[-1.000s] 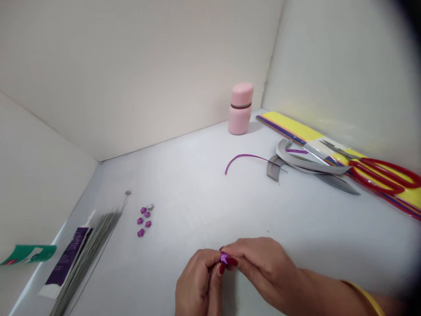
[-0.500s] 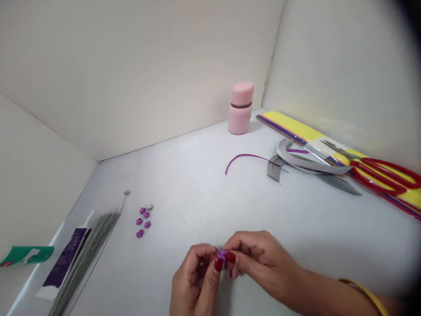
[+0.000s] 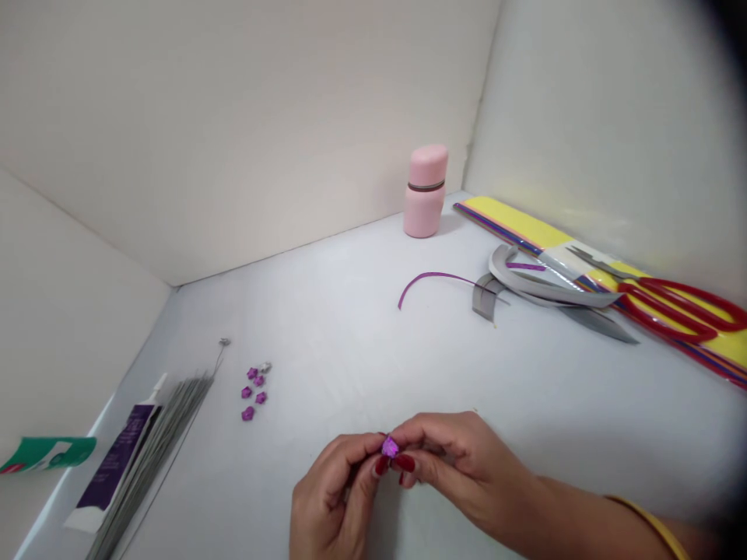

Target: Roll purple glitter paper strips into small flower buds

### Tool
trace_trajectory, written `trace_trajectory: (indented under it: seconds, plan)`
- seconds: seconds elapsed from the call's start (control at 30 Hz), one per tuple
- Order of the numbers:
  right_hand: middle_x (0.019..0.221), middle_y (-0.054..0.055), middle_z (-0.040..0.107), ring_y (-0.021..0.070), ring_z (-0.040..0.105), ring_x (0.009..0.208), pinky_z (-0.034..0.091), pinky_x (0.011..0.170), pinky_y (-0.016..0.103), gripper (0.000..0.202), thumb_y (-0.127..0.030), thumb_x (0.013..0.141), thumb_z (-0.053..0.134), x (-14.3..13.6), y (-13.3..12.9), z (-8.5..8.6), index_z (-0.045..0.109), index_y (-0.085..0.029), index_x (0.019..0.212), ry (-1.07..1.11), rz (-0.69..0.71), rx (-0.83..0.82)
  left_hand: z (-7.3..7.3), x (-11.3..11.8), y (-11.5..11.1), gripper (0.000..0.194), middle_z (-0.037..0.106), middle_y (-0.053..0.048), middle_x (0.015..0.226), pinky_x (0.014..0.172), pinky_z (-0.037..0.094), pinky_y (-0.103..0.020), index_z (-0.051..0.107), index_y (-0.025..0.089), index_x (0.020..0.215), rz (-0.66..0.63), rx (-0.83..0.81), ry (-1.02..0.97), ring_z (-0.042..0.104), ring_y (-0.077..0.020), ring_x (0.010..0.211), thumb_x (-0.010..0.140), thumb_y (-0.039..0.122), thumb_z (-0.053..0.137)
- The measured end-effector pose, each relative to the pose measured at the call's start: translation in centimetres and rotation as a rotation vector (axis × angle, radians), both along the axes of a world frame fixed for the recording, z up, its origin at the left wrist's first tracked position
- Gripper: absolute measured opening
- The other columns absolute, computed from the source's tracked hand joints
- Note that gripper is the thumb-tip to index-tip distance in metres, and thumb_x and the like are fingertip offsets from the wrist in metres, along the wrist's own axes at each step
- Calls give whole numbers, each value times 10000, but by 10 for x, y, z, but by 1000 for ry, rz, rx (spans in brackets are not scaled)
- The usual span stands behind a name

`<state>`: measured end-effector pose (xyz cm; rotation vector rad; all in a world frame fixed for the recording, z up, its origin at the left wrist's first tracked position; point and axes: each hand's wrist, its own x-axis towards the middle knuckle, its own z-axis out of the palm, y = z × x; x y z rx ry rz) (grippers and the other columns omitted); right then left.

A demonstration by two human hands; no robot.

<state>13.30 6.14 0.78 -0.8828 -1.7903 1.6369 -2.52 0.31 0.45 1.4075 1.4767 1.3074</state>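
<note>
A small shiny purple paper star is pinched between the fingertips of both hands, low in the middle of the view. My left hand grips it from the left with thumb and forefinger. From the right, my right hand holds it the same way, its thumb pressed against the star. The fingers partly cover the star's edges. Off to the left, several purple paper stars lie in a loose group on the white table, with a silver star beside them.
At left lie a bundle of grey wires, a glue tube and a green packet. A pink flask stands at the back. Purple strip, grey strips, paper packet and red-handled scissors lie right.
The star has turned between the fingertips and shows a fuller face. My left hand has shifted slightly left, and the fingers of both hands have re-gripped a little.
</note>
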Motion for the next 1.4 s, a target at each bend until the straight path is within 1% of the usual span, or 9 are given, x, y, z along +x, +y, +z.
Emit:
trace_trajectory:
  seconds: [0.13, 0.23, 0.4, 0.53, 0.7, 0.83, 1.1, 1.27, 1.4]
  plan:
    - [759, 38, 697, 116, 638, 673, 505, 639, 196, 180, -192, 848, 507, 1, 0, 3, 647, -146, 950, -39, -62, 168, -2, 3, -1, 128, 694, 28, 728, 628, 478, -143, 689, 245, 849, 16, -68, -98, 631, -101, 659, 794, 179, 594]
    - [708, 26, 698, 112, 642, 643, 505, 636, 185, 177, -182, 847, 509, 2, 0, 3, 675, -151, 898, -72, -56, 245, -3, 4, -2, 120, 706, 13, 743, 631, 488, -158, 696, 231, 842, 18, -73, -111, 639, -115, 667, 789, 182, 600]
    - [702, 22, 707, 108, 651, 633, 511, 610, 165, 190, -207, 855, 509, 2, 0, 5, 691, -163, 889, -61, -51, 179, -4, 5, -3, 152, 705, 16, 770, 644, 488, -165, 691, 260, 867, 19, 12, -75, 644, -123, 695, 790, 171, 595]
    - [675, 28, 703, 110, 644, 607, 512, 591, 172, 205, -229, 856, 508, 2, 1, 4, 699, -154, 857, -47, -41, 164, -4, 5, -3, 152, 709, -6, 764, 629, 490, -189, 696, 244, 874, 16, 48, -3, 641, -133, 671, 793, 170, 592]
    - [631, 41, 695, 117, 636, 576, 515, 565, 187, 238, -271, 851, 514, 2, 2, 3, 701, -135, 799, -27, -30, 47, -3, 6, -4, 192, 719, 3, 802, 634, 472, -166, 688, 267, 902, 29, 94, 131, 642, -115, 690, 803, 156, 568]
    - [642, 51, 702, 124, 644, 582, 524, 568, 199, 231, -286, 841, 528, 1, 2, 2, 701, -134, 826, -27, -30, -16, -6, 5, -5, 212, 720, 1, 823, 659, 465, -161, 684, 263, 914, 30, 115, 196, 644, -112, 721, 799, 132, 563]
    - [628, 56, 698, 124, 638, 576, 513, 568, 201, 238, -288, 835, 535, 3, 3, 2, 710, -127, 816, -46, -25, 4, -9, 4, -6, 158, 727, 3, 806, 624, 486, -166, 696, 254, 893, 43, 86, 100, 653, -117, 689, 799, 186, 589]
    - [629, 51, 698, 116, 638, 579, 509, 570, 187, 232, -292, 835, 542, 3, 4, 2, 705, -129, 803, 6, -1, -66, -6, 5, -5, 131, 714, 33, 771, 614, 469, -142, 684, 262, 867, 43, 87, 112, 636, -92, 656, 805, 210, 581]
    - [644, 46, 701, 111, 642, 582, 505, 575, 174, 217, -263, 845, 528, 3, 3, 1, 701, -137, 804, -23, 12, -27, -6, 7, -6, 145, 711, 37, 767, 623, 461, -148, 675, 278, 859, 58, 85, 171, 637, -96, 661, 820, 213, 551]
